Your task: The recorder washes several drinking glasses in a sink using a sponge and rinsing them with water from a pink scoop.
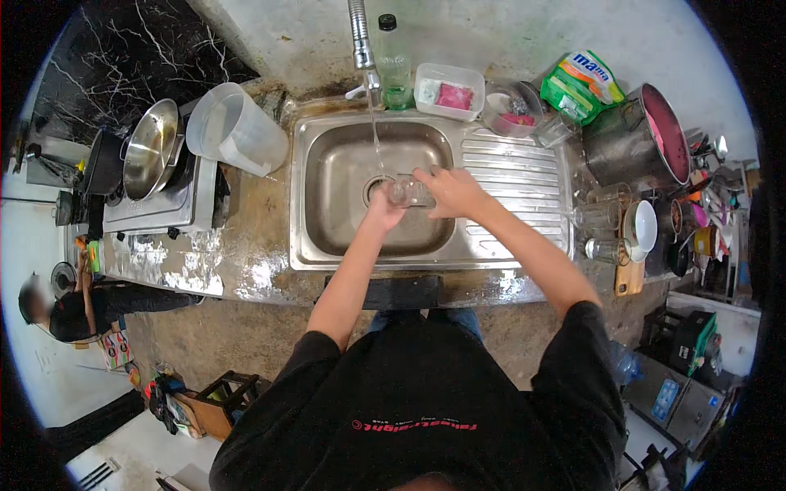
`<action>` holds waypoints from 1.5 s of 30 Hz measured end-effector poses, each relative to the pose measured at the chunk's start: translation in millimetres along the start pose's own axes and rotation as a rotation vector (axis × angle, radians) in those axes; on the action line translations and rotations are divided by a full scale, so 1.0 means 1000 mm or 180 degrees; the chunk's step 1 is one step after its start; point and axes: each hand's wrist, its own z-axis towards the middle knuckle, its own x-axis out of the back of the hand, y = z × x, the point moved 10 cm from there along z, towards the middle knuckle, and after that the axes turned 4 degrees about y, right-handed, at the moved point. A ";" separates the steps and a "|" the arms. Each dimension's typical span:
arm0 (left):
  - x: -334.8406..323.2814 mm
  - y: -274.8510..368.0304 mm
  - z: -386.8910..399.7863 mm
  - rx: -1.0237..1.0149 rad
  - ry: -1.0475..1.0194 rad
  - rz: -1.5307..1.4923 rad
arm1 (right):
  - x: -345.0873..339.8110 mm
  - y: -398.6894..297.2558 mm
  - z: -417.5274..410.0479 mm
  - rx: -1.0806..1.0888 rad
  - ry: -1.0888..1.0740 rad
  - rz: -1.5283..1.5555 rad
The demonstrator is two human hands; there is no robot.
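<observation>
Over the basin of a stainless steel sink [325, 227], my left hand [387, 205] and my right hand [453, 191] hold a clear drinking glass [412, 191] tilted on its side. The left is at one end of the glass, the right at the other. Water runs from the metal faucet [363, 58] down towards the glass and the left hand. The drain lies partly hidden behind the left hand. Behind the sink are a plastic tub with a pink sponge [454, 96], a round clear container [513, 110] and a green bottle [394, 73].
Left stand a translucent plastic pitcher [236, 129] and a steel pan [153, 150] on a stove [153, 212]. Right are a large pot [638, 138], several glasses [599, 216], a white bowl [643, 226], a cutting board [629, 278] and a green detergent pouch [577, 86]. Another person [73, 310] is far left.
</observation>
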 end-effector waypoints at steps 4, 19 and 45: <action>-0.022 -0.021 0.029 0.0014 -0.0405 0.0719 | 0.001 -0.007 0.006 0.0154 -0.0786 -0.1388; -0.008 -0.011 -0.013 0.0288 0.0935 0.1464 | 0.020 0.009 -0.017 -0.1059 -0.0258 -0.1875; 0.134 -0.007 -0.347 -0.1893 0.1911 0.0960 | -0.064 0.014 -0.257 -0.2185 0.0084 0.5182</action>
